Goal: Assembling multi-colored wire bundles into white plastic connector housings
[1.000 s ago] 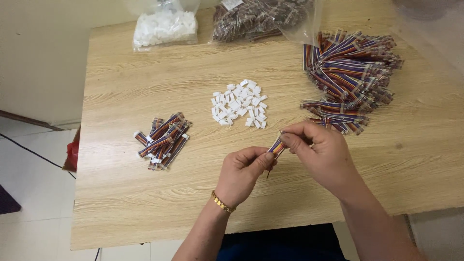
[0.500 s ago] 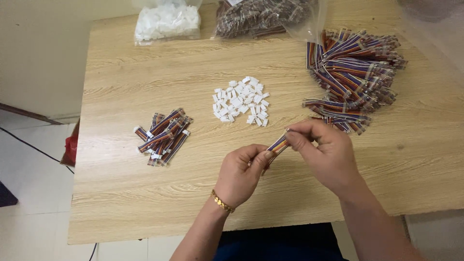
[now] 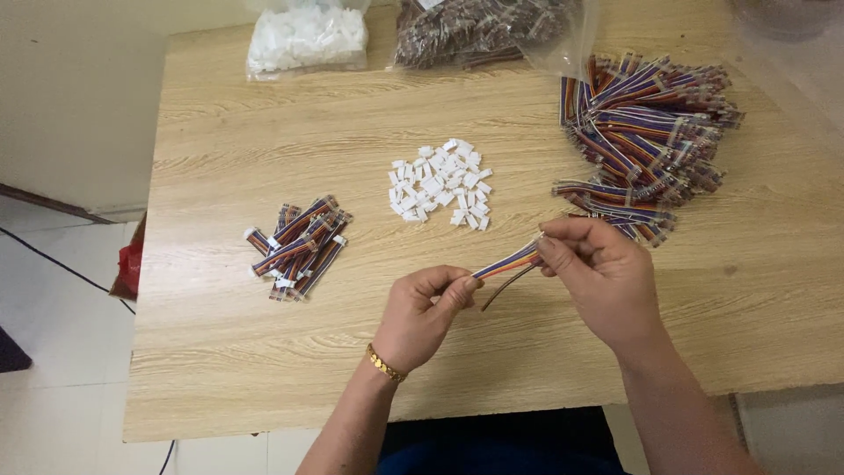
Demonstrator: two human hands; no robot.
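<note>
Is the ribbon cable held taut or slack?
Nearly taut: the ribbon cable runs straight between left hand and right hand; one brown wire droops loose.

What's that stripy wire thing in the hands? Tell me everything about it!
The ribbon cable is a short flat strip of thin wires in rainbow colours, looking like soft plastic. It stretches slantwise above the table, between both hands. The left hand pinches its lower end, the right hand its upper end. One brownish wire has peeled away and hangs loose below the strip. Whether a plug sits on either end is hidden by fingers.
</note>
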